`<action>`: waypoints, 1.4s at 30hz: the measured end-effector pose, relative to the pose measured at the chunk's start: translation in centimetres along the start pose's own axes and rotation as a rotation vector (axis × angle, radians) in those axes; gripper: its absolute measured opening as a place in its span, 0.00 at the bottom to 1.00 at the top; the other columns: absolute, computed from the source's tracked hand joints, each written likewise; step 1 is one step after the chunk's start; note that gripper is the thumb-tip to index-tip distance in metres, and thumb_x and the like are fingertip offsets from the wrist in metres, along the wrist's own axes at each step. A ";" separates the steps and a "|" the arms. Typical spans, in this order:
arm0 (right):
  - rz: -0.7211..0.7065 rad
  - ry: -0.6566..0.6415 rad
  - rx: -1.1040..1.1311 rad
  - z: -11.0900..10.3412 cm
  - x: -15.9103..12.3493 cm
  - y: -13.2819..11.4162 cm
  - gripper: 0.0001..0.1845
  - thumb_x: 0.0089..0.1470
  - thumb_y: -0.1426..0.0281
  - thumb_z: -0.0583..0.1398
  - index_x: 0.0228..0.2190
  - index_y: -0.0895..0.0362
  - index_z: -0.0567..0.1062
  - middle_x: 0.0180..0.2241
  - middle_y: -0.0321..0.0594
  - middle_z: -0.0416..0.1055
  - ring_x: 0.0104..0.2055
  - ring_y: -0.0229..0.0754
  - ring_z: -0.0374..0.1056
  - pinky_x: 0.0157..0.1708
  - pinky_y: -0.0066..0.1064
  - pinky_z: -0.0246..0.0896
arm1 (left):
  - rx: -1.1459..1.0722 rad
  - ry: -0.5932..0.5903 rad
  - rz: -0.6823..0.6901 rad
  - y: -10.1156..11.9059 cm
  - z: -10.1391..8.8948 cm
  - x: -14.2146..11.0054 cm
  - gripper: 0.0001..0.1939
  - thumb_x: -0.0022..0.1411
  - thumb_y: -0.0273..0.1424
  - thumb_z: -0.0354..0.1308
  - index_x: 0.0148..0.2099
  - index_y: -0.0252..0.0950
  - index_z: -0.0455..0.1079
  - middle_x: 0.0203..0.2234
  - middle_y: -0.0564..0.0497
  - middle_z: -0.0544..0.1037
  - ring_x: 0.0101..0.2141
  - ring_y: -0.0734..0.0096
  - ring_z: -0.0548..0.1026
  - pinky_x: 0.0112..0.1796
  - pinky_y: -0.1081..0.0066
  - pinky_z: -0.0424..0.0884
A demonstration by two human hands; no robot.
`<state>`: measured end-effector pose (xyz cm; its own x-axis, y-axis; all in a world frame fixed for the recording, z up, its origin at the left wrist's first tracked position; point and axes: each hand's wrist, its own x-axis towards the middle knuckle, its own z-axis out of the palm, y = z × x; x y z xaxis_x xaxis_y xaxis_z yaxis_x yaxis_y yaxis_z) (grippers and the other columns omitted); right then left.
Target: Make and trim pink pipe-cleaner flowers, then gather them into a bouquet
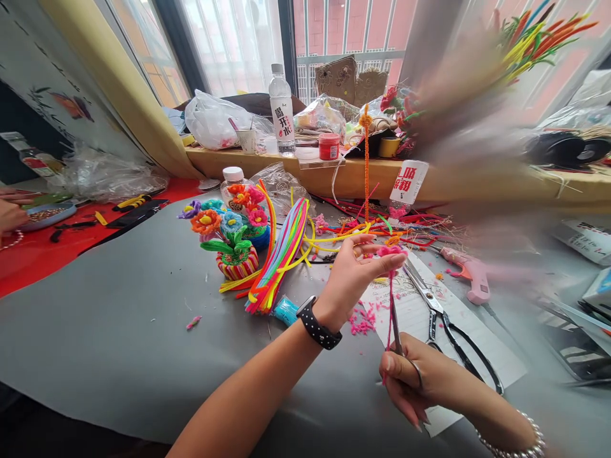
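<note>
My left hand [352, 273], with a dark dotted watch on its wrist, pinches a fuzzy pink pipe-cleaner piece [392, 252]. Its thin pink stem hangs down toward my right hand [413, 369]. That hand is closed around the handles of small scissors [396, 324], whose blades point up right beside the stem. Whether the blades touch the stem I cannot tell. Pink fluff clippings [363, 319] lie below the left hand. Large black-handled scissors [435, 304] rest on a white written sheet [506, 366] to the right.
A pot of pipe-cleaner flowers [237, 262] and a bundle of colourful pipe cleaners [281, 261] stand left of my hands. A pink glue gun [470, 270] lies at the right. Bottles and bags line the sill [267, 163]. Another person's hand [10, 213] shows far left. The right side is blurred.
</note>
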<state>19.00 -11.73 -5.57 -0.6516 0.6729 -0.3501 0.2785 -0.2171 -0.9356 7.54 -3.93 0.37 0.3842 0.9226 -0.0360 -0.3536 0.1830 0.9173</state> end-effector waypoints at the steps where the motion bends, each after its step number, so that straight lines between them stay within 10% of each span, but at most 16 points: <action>1: -0.014 0.009 -0.003 0.0 0.0 -0.1 0.40 0.44 0.40 0.42 0.07 0.61 0.63 0.05 0.31 0.50 0.07 0.26 0.45 0.09 0.22 0.39 | 0.001 -0.002 0.006 0.0 0.0 0.0 0.30 0.40 0.32 0.65 0.45 0.33 0.56 0.38 0.45 0.67 0.37 0.69 0.71 0.36 0.68 0.68; 9: -0.170 0.126 -0.152 -0.4 -0.6 -1.6 0.44 0.39 0.37 0.41 0.19 0.64 0.71 0.16 0.35 0.57 0.17 0.30 0.52 0.16 0.23 0.44 | 0.046 -0.055 -0.016 -0.2 0.1 0.0 0.29 0.41 0.32 0.64 0.45 0.33 0.56 0.38 0.46 0.66 0.34 0.71 0.71 0.36 0.67 0.68; 42: 0.000 0.138 -0.046 -0.1 -0.3 -0.8 0.39 0.44 0.41 0.43 0.06 0.60 0.63 0.05 0.33 0.51 0.08 0.27 0.46 0.10 0.23 0.37 | 0.061 -0.018 -0.019 -0.7 0.5 -0.2 0.30 0.40 0.33 0.65 0.45 0.33 0.56 0.39 0.44 0.65 0.34 0.69 0.71 0.38 0.63 0.68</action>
<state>19.07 -11.64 -4.75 -0.5497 0.7643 -0.3372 0.3122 -0.1865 -0.9315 8.13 -4.36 -0.07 0.4061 0.9126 -0.0472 -0.2932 0.1790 0.9391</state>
